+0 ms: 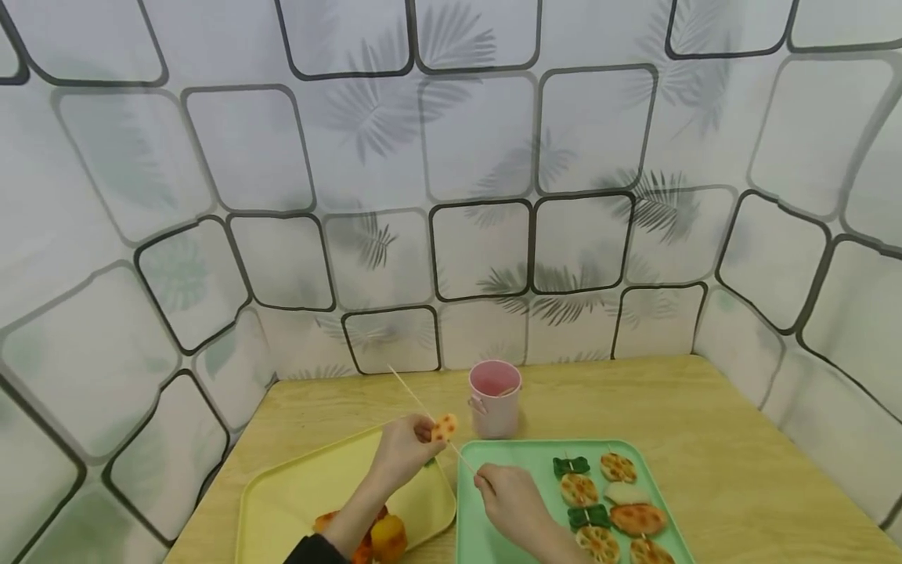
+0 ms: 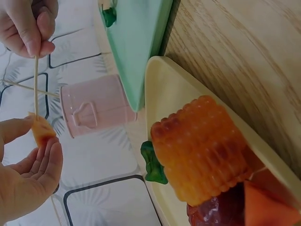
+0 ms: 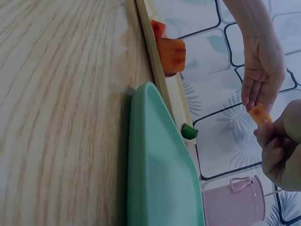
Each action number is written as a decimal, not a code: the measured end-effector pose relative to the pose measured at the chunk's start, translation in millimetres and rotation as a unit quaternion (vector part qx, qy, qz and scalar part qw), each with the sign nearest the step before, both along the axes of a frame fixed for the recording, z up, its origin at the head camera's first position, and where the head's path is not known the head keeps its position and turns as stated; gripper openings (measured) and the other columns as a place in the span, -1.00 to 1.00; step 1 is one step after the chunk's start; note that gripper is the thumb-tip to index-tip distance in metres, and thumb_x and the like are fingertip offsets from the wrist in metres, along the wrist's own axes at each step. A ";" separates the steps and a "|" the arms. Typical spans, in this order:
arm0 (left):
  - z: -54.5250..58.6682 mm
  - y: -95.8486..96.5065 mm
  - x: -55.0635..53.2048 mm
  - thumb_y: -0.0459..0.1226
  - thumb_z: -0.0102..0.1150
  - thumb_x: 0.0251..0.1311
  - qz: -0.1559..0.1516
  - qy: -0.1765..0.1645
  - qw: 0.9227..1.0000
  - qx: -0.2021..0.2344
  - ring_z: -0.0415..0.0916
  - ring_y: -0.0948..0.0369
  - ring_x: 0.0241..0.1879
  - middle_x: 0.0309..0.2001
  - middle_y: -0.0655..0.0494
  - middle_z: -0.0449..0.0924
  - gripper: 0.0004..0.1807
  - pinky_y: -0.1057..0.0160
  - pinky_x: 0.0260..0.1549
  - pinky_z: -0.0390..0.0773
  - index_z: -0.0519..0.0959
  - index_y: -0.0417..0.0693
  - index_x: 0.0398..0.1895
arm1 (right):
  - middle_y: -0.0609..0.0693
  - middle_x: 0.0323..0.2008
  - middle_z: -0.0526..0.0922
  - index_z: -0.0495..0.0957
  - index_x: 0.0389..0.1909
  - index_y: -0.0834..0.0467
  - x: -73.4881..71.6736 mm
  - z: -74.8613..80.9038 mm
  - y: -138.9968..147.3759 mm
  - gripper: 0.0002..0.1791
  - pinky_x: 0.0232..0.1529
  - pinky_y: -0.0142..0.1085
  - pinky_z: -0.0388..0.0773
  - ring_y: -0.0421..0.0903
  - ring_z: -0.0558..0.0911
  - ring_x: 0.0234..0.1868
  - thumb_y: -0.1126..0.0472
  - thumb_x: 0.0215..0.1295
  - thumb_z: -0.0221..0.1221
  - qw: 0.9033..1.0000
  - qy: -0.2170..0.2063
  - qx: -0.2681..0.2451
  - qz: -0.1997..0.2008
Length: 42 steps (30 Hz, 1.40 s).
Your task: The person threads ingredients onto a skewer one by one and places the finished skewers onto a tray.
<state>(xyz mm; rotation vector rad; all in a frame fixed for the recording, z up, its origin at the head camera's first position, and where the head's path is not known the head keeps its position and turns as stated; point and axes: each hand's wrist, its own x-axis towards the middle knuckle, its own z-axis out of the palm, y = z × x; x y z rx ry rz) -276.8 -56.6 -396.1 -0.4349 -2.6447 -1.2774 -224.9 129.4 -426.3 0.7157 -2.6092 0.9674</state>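
Observation:
My left hand (image 1: 403, 453) pinches a flat orange-yellow toy food slice (image 1: 444, 428) with reddish-brown spots, between thumb and fingers. A thin wooden skewer (image 1: 410, 389) runs through the slice and sticks out on both sides. My right hand (image 1: 513, 503) grips the skewer's lower end above the green tray (image 1: 486, 454). In the left wrist view, the slice (image 2: 43, 131) sits between the left fingertips, with the stick leading up to the right hand (image 2: 23, 26). The right wrist view also shows the slice (image 3: 259, 114) between both hands.
A yellow tray (image 1: 271, 497) on the left holds toy corn (image 2: 200, 146), a green piece (image 2: 153, 162) and other toy food. Two loaded skewers with lotus-like slices (image 1: 579, 490) lie on the green tray. Behind stands a pink bucket (image 1: 496, 411) containing sticks. Patterned curtains surround the table.

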 end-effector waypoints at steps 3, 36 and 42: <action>0.6 0.1 -1.9 -0.33 0.38 -0.12 -0.005 0.003 1.000 -0.008 0.47 0.26 -0.49 -0.50 0.08 0.55 -0.76 0.32 -0.51 0.49 0.57 -0.30 -0.39 | -0.22 -0.72 0.44 0.56 -0.53 0.18 -1.6 0.1 0.4 -0.81 -0.62 -0.43 0.34 -0.36 0.36 -0.70 0.32 0.27 0.09 1.000 -0.023 -0.009 0.011; -76.0 -52.6 -58.2 -0.55 0.20 -0.12 -0.238 0.104 0.923 -0.283 0.50 0.01 -0.15 -0.20 -0.11 0.55 -0.74 0.15 -0.13 0.49 0.67 -0.17 -0.32 | -0.22 -0.75 0.32 0.55 -0.46 0.12 17.6 -8.7 36.2 -0.76 -0.67 -0.39 0.22 -0.30 0.25 -0.77 0.16 0.36 0.02 0.986 -0.148 -0.065 -0.042; -79.2 -59.1 -58.5 -0.54 0.20 -0.12 -0.218 0.064 0.935 -0.274 0.37 0.26 -0.39 -0.38 0.07 0.45 -0.72 0.33 -0.37 0.43 0.66 -0.24 -0.26 | -0.20 -0.77 0.30 0.50 -0.55 0.10 16.6 -10.4 34.3 -0.72 -0.64 -0.39 0.25 -0.29 0.24 -0.78 0.15 0.36 0.02 0.985 -0.156 -0.065 -0.037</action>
